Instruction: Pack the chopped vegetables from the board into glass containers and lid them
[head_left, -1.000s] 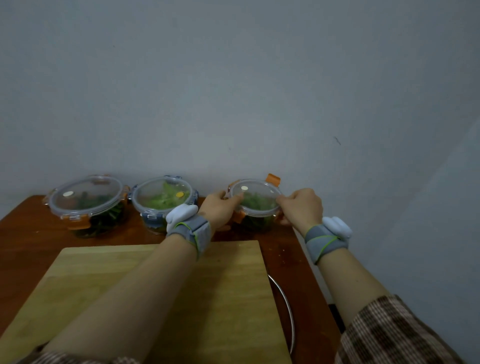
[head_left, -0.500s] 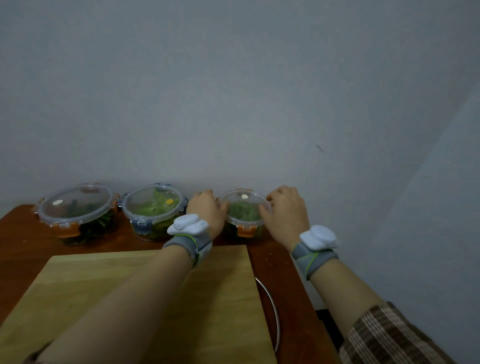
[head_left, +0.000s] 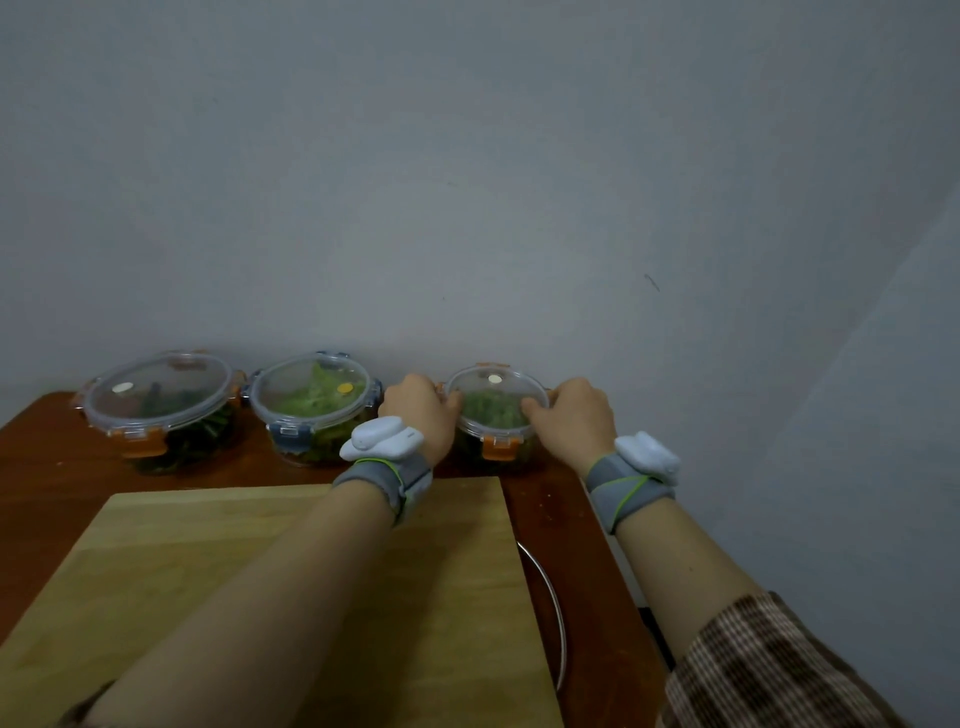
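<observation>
Three round lidded glass containers stand in a row by the wall. The small right container has orange clips, a clear lid and chopped greens inside. My left hand grips its left side and my right hand grips its right side, fingers on the lid rim. The middle container has blue clips and pale green leaves. The large left container has orange clips and dark greens. The wooden cutting board lies bare in front, under my forearms.
The brown table ends just right of the containers, next to the grey wall. A metal rim sticks out from under the board's right edge. Both wrists carry grey bands with white devices.
The small container's raised orange clip at the back now lies down and the front clip faces me. Both hands shifted from the lid's top edge to the container's sides.
</observation>
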